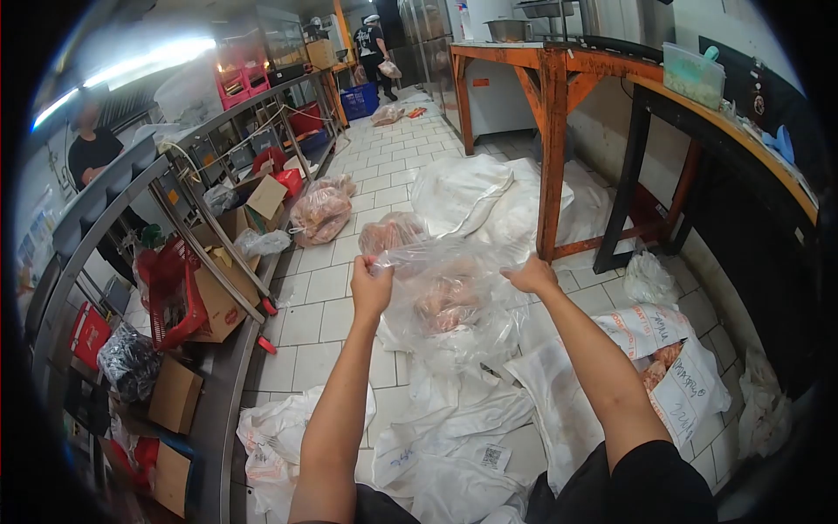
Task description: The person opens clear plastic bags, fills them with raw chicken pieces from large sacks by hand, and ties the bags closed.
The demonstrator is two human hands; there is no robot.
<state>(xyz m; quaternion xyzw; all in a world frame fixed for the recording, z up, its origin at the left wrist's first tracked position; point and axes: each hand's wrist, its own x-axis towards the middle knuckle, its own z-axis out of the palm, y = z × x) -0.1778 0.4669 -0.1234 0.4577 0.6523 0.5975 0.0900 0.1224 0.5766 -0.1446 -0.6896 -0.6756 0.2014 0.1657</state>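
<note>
Between my two hands a clear plastic bag [449,301] is stretched by its upper edge, with pinkish raw meat inside. My left hand [373,286] is closed on the bag's left corner. The right corner is pinched in my right hand [532,277]. Just beyond the bag lies another bag of pink meat [393,232], touching a large white sack [463,192]. Flattened white sacks [454,437] are spread on the tiles below my arms. By my right forearm lies an open white sack [690,389] with handwriting on it and pinkish-orange meat showing at its opening.
Metal shelving [209,367] with cardboard boxes and a red basket [170,288] runs along the left. An orange-legged table [550,148] stands at the right. More bagged meat [321,214] lies on the tiled floor. A person [370,52] carries a bag far ahead; another person [92,153] stands left.
</note>
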